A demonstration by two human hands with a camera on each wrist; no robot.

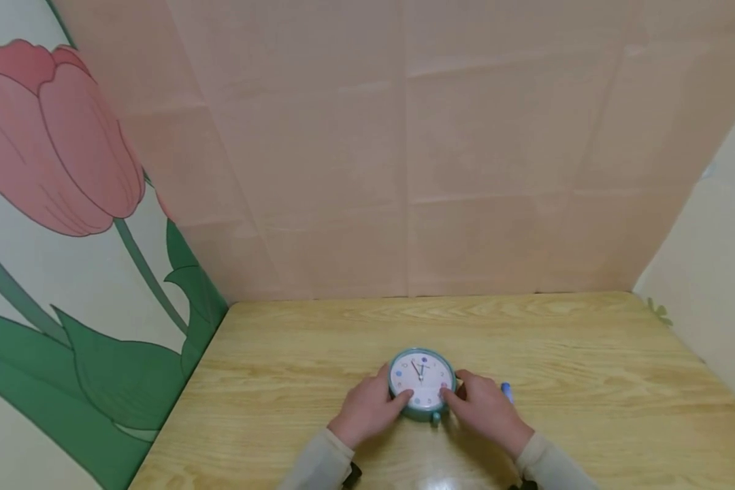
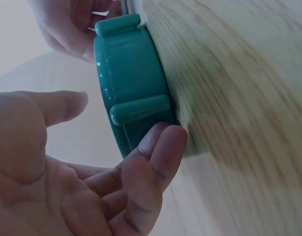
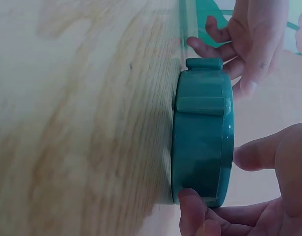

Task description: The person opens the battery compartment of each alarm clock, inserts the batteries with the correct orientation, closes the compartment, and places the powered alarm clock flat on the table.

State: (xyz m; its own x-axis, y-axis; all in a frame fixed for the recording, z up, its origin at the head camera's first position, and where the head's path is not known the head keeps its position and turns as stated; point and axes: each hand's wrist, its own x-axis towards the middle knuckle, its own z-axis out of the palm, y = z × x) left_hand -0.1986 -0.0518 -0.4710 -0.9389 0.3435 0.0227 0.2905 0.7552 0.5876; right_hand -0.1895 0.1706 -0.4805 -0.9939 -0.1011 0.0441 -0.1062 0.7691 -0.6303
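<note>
A round teal alarm clock lies on the wooden table with its white face up, hands and numerals showing. Two short teal feet stick out from its rim on the side towards me. At the clock's left side, my left hand has its fingers against the rim and its thumb over the face. My right hand grips the opposite side, thumb at the face's edge and fingertips low on the casing. The clock's back is hidden against the table.
Just beyond my right hand, a small blue pen-like thing lies on the wood-grain table, partly hidden. A pinkish sheet covers the wall behind, and a tulip-painted wall borders the left edge.
</note>
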